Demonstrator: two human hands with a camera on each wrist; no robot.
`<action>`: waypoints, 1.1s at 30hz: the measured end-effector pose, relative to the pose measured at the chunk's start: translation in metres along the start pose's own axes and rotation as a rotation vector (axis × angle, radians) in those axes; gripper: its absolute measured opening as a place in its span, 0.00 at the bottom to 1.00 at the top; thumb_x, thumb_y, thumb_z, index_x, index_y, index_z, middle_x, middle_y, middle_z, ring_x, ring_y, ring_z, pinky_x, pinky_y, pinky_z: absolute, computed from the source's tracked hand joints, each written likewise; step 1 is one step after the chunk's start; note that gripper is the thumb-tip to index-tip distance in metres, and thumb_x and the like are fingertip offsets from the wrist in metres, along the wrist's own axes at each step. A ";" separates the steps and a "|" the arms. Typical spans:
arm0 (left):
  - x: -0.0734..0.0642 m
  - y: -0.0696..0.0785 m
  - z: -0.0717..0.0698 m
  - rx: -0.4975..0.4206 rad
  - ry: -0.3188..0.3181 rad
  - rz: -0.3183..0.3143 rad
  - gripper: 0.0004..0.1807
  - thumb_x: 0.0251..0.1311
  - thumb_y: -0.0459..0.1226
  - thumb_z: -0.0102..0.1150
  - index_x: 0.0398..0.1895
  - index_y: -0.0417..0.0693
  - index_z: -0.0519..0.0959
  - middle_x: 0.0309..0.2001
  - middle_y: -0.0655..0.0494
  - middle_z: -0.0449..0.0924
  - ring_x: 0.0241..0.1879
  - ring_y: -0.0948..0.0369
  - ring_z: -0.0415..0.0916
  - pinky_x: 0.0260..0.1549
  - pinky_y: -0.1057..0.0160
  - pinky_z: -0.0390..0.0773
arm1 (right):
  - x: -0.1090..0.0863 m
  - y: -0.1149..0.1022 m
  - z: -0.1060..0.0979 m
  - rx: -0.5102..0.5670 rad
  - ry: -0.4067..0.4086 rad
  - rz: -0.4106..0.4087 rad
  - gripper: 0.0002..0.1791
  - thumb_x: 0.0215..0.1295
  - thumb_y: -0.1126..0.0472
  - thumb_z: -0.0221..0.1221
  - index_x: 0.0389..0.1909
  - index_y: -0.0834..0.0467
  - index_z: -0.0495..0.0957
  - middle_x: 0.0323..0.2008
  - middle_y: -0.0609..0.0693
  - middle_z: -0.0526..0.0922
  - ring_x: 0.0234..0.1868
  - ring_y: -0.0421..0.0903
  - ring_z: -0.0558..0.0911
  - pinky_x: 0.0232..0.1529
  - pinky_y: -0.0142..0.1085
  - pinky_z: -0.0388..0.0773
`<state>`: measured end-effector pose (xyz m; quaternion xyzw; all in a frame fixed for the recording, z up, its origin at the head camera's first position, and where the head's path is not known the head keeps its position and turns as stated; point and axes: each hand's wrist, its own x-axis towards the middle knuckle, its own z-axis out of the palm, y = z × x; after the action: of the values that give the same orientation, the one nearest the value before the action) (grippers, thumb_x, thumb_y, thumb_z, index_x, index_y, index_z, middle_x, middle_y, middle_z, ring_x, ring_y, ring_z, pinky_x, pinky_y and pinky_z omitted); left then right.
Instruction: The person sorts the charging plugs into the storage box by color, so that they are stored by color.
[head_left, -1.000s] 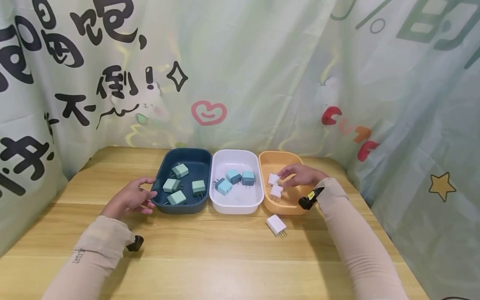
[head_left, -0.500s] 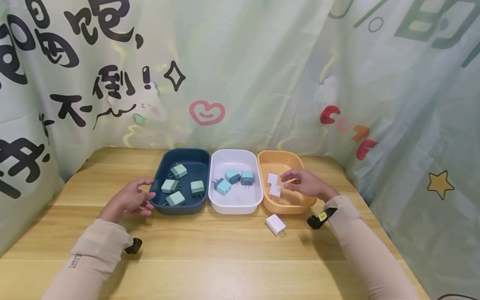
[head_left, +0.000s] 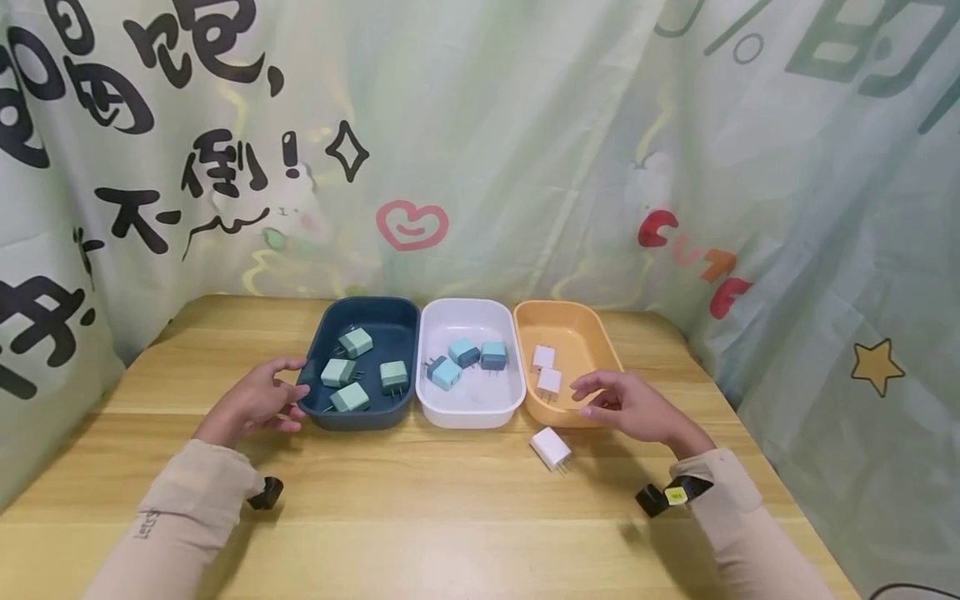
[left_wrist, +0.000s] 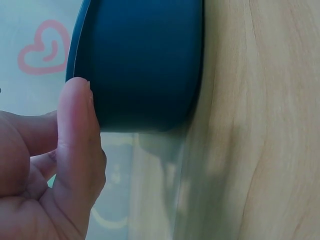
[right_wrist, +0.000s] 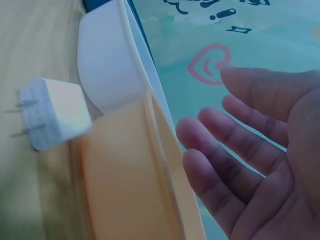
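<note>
My left hand point(head_left: 258, 398) is at the left side of the dark blue bin point(head_left: 360, 418), its thumb point(left_wrist: 80, 107) against the bin near the rim. Nothing shows inside that hand. Over the front right corner of the orange bin point(head_left: 551, 414) hovers my right hand point(head_left: 637, 406), empty, fingers loosely bent and apart in the right wrist view. Just in front of that bin, a white charger plug point(head_left: 551, 449) lies on the table with its prongs outward. Two more white charger plugs, one at the back point(head_left: 543, 358) and one nearer point(head_left: 549, 383), lie inside the orange bin.
Between the two outer bins stands a white bin point(head_left: 471, 418) with three blue charger plugs point(head_left: 445, 373). Several green charger plugs point(head_left: 351, 397) lie in the dark blue bin. A printed curtain point(head_left: 487, 167) hangs behind the wooden table point(head_left: 450, 517).
My right hand has drawn back from the white plugs inside the orange bin, toward the front right. The left hand stays by the dark blue bin. The head view shifts slightly.
</note>
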<state>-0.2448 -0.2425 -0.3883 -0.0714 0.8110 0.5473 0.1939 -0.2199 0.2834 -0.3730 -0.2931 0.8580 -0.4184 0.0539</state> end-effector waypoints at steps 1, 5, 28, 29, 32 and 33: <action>0.000 0.000 0.000 -0.002 0.000 -0.001 0.35 0.71 0.31 0.49 0.77 0.46 0.47 0.52 0.34 0.65 0.33 0.53 0.76 0.33 0.56 0.85 | -0.002 0.001 0.002 0.012 -0.011 -0.008 0.15 0.64 0.68 0.62 0.50 0.68 0.76 0.44 0.63 0.80 0.39 0.47 0.84 0.38 0.34 0.82; 0.000 0.001 0.000 -0.008 0.000 0.006 0.35 0.71 0.31 0.48 0.77 0.45 0.46 0.53 0.34 0.65 0.33 0.53 0.76 0.33 0.56 0.85 | -0.011 0.002 0.009 0.089 -0.081 -0.014 0.18 0.65 0.68 0.61 0.53 0.72 0.73 0.48 0.67 0.78 0.44 0.55 0.83 0.43 0.34 0.82; -0.002 -0.002 0.001 -0.018 -0.004 0.008 0.35 0.72 0.31 0.48 0.77 0.45 0.46 0.51 0.35 0.65 0.33 0.54 0.76 0.33 0.56 0.85 | -0.016 0.021 0.063 -0.002 -0.149 0.084 0.36 0.55 0.65 0.70 0.63 0.69 0.66 0.54 0.64 0.75 0.31 0.40 0.80 0.30 0.34 0.81; -0.002 -0.002 0.001 -0.018 -0.003 0.012 0.35 0.72 0.31 0.48 0.77 0.45 0.46 0.51 0.35 0.65 0.33 0.54 0.76 0.33 0.56 0.85 | -0.015 0.021 0.065 -0.030 -0.136 0.090 0.36 0.54 0.64 0.70 0.62 0.69 0.67 0.52 0.62 0.76 0.29 0.39 0.80 0.29 0.33 0.80; -0.001 0.000 0.001 -0.012 -0.002 0.015 0.35 0.72 0.31 0.48 0.77 0.45 0.46 0.51 0.35 0.65 0.33 0.54 0.76 0.33 0.57 0.85 | -0.012 0.021 0.068 -0.083 -0.124 0.091 0.32 0.53 0.63 0.71 0.58 0.67 0.72 0.46 0.56 0.78 0.27 0.37 0.78 0.29 0.32 0.79; -0.001 0.000 0.001 -0.011 -0.002 0.015 0.35 0.72 0.31 0.48 0.77 0.45 0.46 0.51 0.35 0.65 0.33 0.54 0.76 0.33 0.57 0.85 | -0.011 0.020 0.069 -0.093 -0.125 0.082 0.30 0.52 0.63 0.72 0.56 0.66 0.73 0.44 0.54 0.79 0.27 0.36 0.78 0.29 0.32 0.78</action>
<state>-0.2435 -0.2418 -0.3879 -0.0659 0.8082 0.5533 0.1904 -0.1968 0.2517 -0.4343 -0.2854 0.8828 -0.3563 0.1106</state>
